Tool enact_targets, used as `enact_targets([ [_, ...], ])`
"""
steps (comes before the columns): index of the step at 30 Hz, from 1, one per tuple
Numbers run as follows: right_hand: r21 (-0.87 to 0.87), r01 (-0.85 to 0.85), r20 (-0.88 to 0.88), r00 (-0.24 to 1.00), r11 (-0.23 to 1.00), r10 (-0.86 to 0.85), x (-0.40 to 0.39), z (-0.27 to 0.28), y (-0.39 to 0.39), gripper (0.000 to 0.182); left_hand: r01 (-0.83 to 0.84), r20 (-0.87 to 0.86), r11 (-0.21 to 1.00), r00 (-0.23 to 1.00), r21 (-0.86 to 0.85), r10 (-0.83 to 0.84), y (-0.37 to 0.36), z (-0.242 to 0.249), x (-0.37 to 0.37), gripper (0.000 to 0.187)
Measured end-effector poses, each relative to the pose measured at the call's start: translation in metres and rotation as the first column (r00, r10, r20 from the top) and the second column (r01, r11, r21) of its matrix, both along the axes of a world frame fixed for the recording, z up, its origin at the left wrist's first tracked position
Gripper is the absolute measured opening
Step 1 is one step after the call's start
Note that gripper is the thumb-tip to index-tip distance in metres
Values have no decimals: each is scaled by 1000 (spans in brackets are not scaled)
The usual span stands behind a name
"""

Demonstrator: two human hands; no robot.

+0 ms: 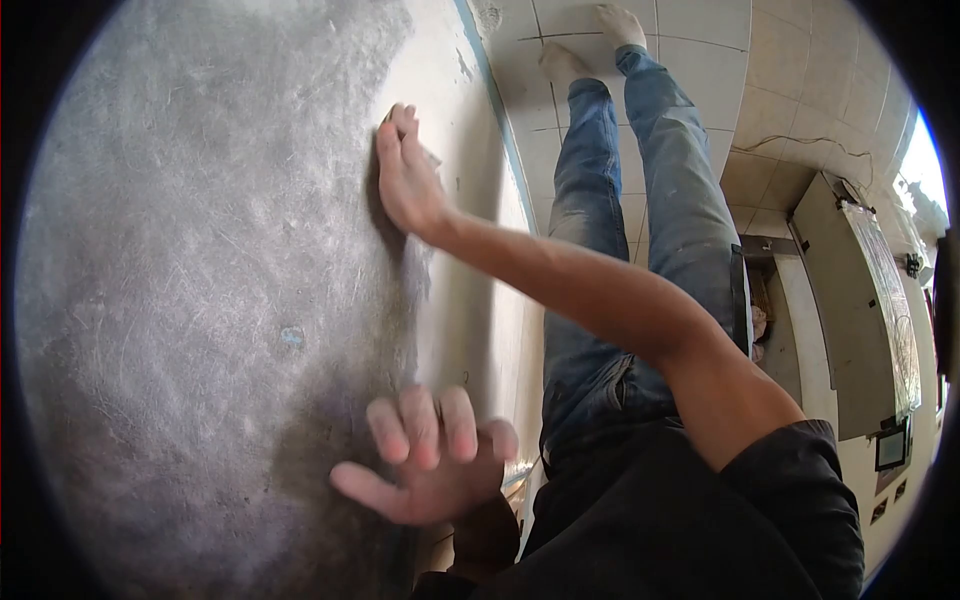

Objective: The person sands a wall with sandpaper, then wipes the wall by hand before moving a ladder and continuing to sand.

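Observation:
My right hand (408, 185) reaches across from the right and presses on the grey, scuffed wall surface (220, 220), close to its border with a pale strip (455, 190). Its fingers are bent round something thin; only a small edge shows beside them, too little to make out. Lower down, my left hand (430, 455) is raised in front of the same surface with its palm towards me. The fingers of that hand are spread and slightly curled, with nothing in them. A small bluish spot (292, 336) marks the grey surface.
My legs in blue jeans (685, 190) and bare feet are over a tiled floor (695, 75). At the right stands a long pale cabinet-like object (850, 310) with a small dark screen (892, 446) near its end. A thin cable (805, 141) lies above it.

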State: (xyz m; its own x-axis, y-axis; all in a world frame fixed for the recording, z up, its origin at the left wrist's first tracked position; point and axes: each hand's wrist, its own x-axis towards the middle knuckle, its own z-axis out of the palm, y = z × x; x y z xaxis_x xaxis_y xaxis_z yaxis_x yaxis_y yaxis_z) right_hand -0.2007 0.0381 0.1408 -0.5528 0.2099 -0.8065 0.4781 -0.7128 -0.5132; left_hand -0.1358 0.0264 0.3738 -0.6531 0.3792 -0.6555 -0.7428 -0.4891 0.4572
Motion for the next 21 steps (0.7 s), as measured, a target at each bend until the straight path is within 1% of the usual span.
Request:
enact_targets([
  [1, 0, -5, -11, 1000, 1000, 5, 4, 16, -3, 68, -10, 10, 999, 1000, 50, 9, 5, 6, -2, 47],
  [3, -67, -21, -113, 993, 998, 13, 20, 46, -6, 67, -29, 25, 987, 999, 157, 26, 15, 17, -7, 43],
  [4, -63, -14, -110, 994, 998, 7, 25, 49, -7, 67, -28, 57, 983, 998, 183, 18, 19, 25, -10, 40],
  [5, -63, -7, -109, 994, 998, 0, 27, 49, -9, 66, -33, 53, 980, 998, 197, 23, 22, 33, -12, 40],
  [7, 52, 42, -66, 997, 998, -38, 22, 16, -18, 63, -44, 41, 975, 998, 217, 36, 26, 44, -12, 41],
  [8, 82, 51, -28, 998, 995, -49, 19, -3, -16, 61, 57, 41, 902, 996, 429, -82, 25, 30, -23, 38],
  [9, 86, 65, 51, 996, 994, -69, 13, -14, -13, 61, 65, 20, 892, 996, 448, -83, 26, 30, -23, 37],
  [11, -29, -21, 196, 980, 999, 26, 9, -20, -19, 62, 75, -12, 867, 997, 492, -80, 29, 29, -23, 36],
  [13, 2, 1, 143, 990, 1000, -1, 15, 14, -24, 62, 75, -5, 852, 996, 517, -85, 33, 23, -24, 35],
  [14, -72, 13, 100, 995, 997, -6, 18, 35, -17, 63, 75, 11, 851, 995, 520, -94, 34, 20, -25, 35],
  [15, -93, 14, 29, 1000, 996, -11, 26, 52, -17, 63, 74, 29, 850, 994, 521, -104, 34, 20, -26, 35],
  [17, -122, 30, -33, 999, 992, -34, 34, 65, -15, 62, 55, 78, 854, 991, 518, -111, 30, 21, -30, 34],
  [18, -78, 13, -14, 1000, 997, -14, 34, 58, -16, 62, 49, 95, 854, 989, 517, -115, 30, 21, -31, 34],
  [20, 2, -21, 21, 1000, 1000, 21, 29, 23, -24, 62, 29, 93, 860, 992, 510, -88, 32, 24, -31, 34],
  [21, 48, 6, 25, 1000, 999, -7, 26, 2, -24, 62, 22, 88, 863, 993, 505, -77, 33, 25, -31, 33],
])
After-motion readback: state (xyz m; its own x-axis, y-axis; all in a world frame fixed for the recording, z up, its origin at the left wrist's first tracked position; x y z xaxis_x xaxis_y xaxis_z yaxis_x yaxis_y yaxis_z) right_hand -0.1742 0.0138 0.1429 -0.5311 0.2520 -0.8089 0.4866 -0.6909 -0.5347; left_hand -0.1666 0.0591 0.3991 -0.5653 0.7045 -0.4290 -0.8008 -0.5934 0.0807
